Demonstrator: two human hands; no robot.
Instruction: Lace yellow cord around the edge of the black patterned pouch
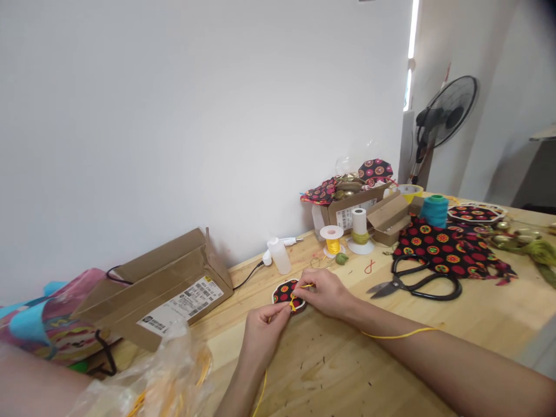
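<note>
Yellow cord point(293, 302) forms a small knot between my two hands. My left hand point(266, 329) pinches it from the lower left, and a loose strand trails down beside that wrist. From the upper right, my right hand point(324, 292) is closed on another part of the cord, whose end runs back over my forearm. Directly behind the fingertips lies an octagonal patterned piece point(282, 291), black with red and yellow flower spots and a pale rim. My hands partly cover it, so I cannot tell whether the cord is fixed to it.
Black-handled scissors point(396, 284) lie right of my hands beside patterned cloth point(443, 249). Behind stand a yellow cord spool point(332, 245), a white bottle point(279, 256) and a teal thread cone point(435, 212). A cardboard box point(174, 278) and a plastic bag point(169, 370) are at left.
</note>
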